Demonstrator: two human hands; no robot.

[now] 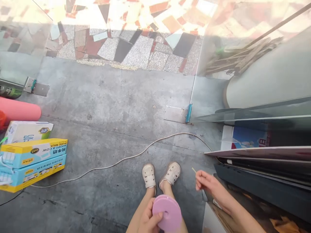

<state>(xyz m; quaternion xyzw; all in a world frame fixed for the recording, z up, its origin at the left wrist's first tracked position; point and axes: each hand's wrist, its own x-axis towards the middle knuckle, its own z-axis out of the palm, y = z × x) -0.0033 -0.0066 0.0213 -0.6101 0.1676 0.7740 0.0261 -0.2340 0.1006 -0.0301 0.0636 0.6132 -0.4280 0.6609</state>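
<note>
My left hand [148,218] grips a round pink disc [167,213] with a small hole near its middle, held over my knees at the bottom of the view. My right hand [206,182] is raised to the right of my feet and pinches a thin pale stick [193,170] between its fingertips. The stick's free end points up and to the left. Both feet in cream sandals [160,174] rest on the grey concrete floor [116,97] just beyond the disc.
A white cord [126,158] snakes across the floor from left to right. Stacked milk cartons [31,158] and a pink roll [19,110] lie at the left. Glass panels and dark boards [262,155] stand at the right, with wooden sticks [243,58] behind.
</note>
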